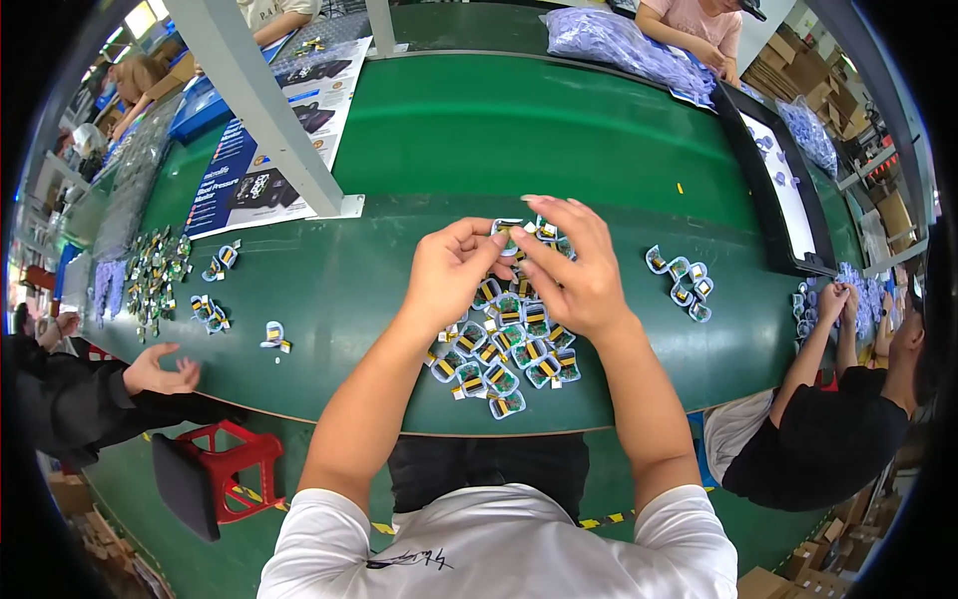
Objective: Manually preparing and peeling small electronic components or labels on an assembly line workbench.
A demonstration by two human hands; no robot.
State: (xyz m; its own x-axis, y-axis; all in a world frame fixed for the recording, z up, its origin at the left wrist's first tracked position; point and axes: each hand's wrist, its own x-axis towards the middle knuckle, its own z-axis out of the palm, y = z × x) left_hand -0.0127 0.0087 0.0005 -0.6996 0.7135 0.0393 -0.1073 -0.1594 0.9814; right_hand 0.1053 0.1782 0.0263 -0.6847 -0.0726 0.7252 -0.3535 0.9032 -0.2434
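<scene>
At the far end of a heap of small electronic modules (509,344), my left hand (447,268) pinches one module (506,226) between thumb and fingertips. It has a pale bluish rim, like the others, which show green circuit boards and black-and-yellow parts. My right hand (589,275) is open on the other side of that module, its fingers apart. One of its fingertips is at the module's edge; whether it presses on it I cannot tell. The hands partly cover the far part of the heap.
Another group of modules (681,283) lies to the right. A few modules (276,336) and a pile of circuit boards (160,275) lie left. A metal post (264,110) rises from the table beside a printed sheet (225,185). A black tray (768,190) stands right. Co-workers sit on both sides.
</scene>
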